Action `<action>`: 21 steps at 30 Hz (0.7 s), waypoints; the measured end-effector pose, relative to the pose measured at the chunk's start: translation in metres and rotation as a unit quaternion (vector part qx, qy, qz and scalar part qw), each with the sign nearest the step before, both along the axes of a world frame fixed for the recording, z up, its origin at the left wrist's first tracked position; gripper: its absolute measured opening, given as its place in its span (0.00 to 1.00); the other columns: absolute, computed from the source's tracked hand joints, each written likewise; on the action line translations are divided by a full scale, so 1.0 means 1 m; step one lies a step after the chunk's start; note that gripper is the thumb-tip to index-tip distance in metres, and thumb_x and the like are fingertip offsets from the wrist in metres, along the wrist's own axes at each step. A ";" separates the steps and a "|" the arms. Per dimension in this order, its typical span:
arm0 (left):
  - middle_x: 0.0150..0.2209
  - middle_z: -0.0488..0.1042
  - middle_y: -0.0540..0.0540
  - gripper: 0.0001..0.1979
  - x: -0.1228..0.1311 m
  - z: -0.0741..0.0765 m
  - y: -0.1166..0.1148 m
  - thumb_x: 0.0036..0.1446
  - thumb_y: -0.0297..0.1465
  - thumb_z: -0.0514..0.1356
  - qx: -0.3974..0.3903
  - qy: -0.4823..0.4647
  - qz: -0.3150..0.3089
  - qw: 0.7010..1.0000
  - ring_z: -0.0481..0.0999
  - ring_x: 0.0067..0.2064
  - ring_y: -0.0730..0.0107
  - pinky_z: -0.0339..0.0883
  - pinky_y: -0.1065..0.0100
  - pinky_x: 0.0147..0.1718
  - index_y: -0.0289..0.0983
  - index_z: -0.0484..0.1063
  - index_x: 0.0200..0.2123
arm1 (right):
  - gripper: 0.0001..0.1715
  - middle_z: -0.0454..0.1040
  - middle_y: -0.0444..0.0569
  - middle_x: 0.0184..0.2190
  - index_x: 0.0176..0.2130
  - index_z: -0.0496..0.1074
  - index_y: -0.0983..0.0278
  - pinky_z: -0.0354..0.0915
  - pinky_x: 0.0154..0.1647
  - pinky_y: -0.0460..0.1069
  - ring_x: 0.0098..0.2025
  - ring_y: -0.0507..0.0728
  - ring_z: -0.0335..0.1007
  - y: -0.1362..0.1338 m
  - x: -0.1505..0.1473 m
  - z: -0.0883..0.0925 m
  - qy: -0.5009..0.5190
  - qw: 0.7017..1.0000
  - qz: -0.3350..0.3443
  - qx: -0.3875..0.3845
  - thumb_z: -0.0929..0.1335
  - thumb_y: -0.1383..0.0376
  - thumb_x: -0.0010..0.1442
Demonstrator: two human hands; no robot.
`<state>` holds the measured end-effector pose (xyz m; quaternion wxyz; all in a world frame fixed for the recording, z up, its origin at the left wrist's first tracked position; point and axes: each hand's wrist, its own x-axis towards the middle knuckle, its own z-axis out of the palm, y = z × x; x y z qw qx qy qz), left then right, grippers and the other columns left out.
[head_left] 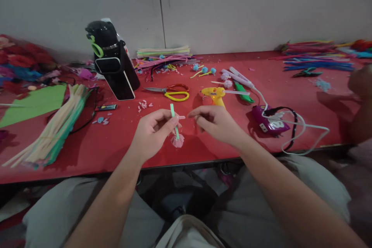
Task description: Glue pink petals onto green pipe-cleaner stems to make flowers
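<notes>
My left hand (155, 130) pinches a light green pipe cleaner stem (172, 111) between thumb and fingers. At the stem's lower end hangs a fluffy pink flower head (178, 141), just above the red table. A short pink piece (181, 117) sticks out sideways by my left fingertips; whether it is fixed to the stem I cannot tell. My right hand (213, 122) hovers just right of that piece, its index finger stretched toward it and the other fingers loosely bent, with nothing visible in them. Small pink clippings (144, 105) lie beyond my left hand.
Behind my hands lie scissors (177, 95) and a yellow glue gun (213, 93). A black bottle (109, 54) stands back left, near a pipe cleaner bundle (62, 124). To the right, a purple power strip (269, 120) trails cables. Another person's arm (360, 100) rests at far right.
</notes>
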<state>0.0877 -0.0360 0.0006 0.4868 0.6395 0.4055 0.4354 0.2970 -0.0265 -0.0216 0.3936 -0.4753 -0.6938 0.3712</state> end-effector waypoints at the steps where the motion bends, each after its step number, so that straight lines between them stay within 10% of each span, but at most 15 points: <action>1: 0.25 0.76 0.50 0.06 0.000 0.000 0.000 0.62 0.32 0.64 0.000 -0.001 -0.002 1.000 0.78 0.23 0.73 0.74 0.73 0.24 0.35 0.76 0.34 | 0.11 0.75 0.45 0.24 0.40 0.77 0.66 0.66 0.29 0.48 0.25 0.52 0.70 -0.001 -0.001 0.001 0.036 0.999 0.024 -0.019 0.66 0.67 0.60; 21: 0.28 0.77 0.48 0.09 0.001 -0.002 -0.001 0.61 0.36 0.64 0.026 0.056 -0.004 0.998 0.79 0.27 0.71 0.74 0.72 0.29 0.36 0.76 0.34 | 0.14 0.69 0.42 0.26 0.32 0.70 0.65 0.61 0.28 0.45 0.27 0.49 0.62 -0.012 -0.015 0.007 0.111 0.992 0.061 0.016 0.69 0.58 0.65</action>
